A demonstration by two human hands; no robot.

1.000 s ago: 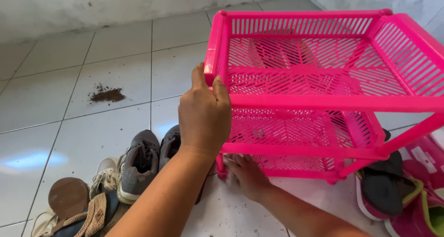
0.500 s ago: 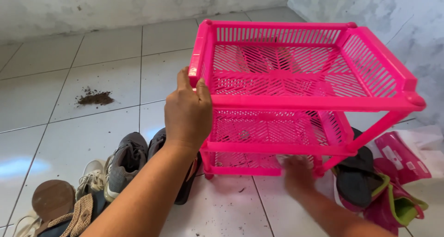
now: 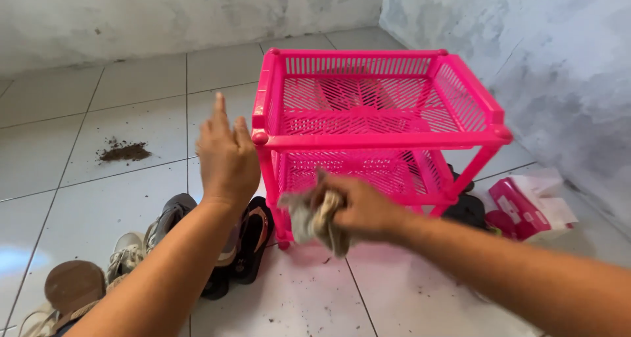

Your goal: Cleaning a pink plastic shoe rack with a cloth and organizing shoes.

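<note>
The pink plastic rack (image 3: 374, 123) stands on the floor just beyond both hands, and neither hand touches it. The left hand (image 3: 227, 156) is released with fingers spread beside its left post, with shoes (image 3: 197, 238) below. The right hand (image 3: 361, 209) is grasping a crumpled grey rag (image 3: 310, 222) in front of the lower shelf.

Sandal (image 3: 71, 286) cut off at bottom edge; black shoe (image 3: 468, 209) half-hidden behind rack (image 3: 374, 138).
</note>
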